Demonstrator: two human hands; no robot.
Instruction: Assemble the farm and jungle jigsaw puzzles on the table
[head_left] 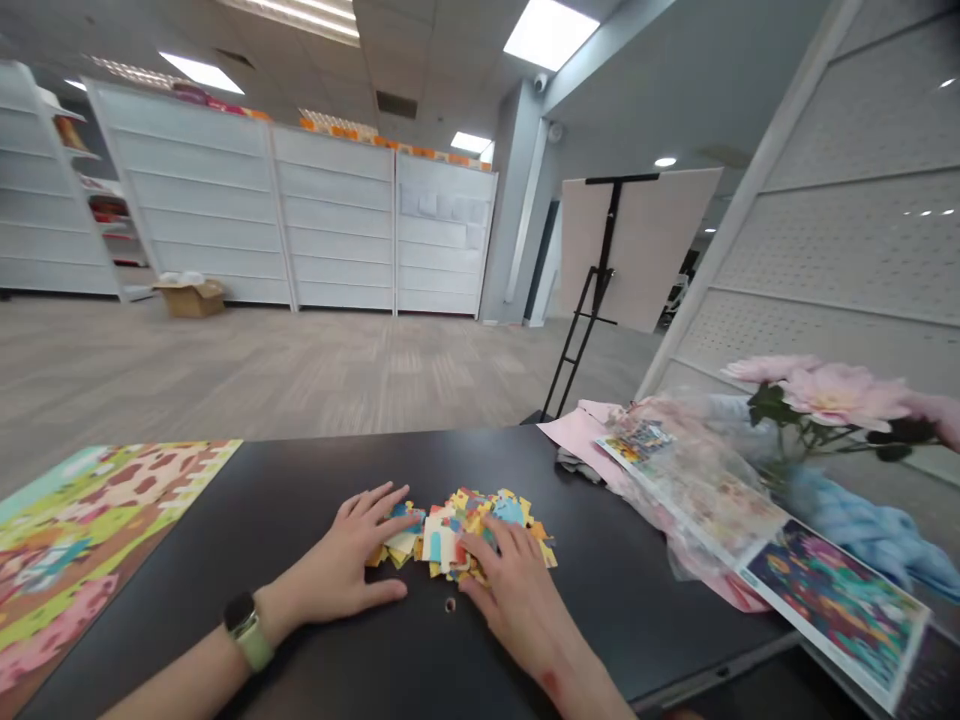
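Lying near the middle of the black desk (300, 490): a heap of puzzle pieces (442, 542). Left hand (349, 560), a watch (247, 632) on its wrist: grip apart, fingers spread over the heap's left edge. Right hand (519, 592): grip likewise apart, fingers spread over the heap's right part. At far left, a colourful picture sheet (112, 535); at right, pink flowers (844, 395).

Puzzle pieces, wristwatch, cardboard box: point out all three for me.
Puzzle pieces (441, 541): head view, on a pale piece mid-pile.
Wristwatch (253, 642): head view, on its green strap.
Cardboard box (190, 301): head view, on its front side.
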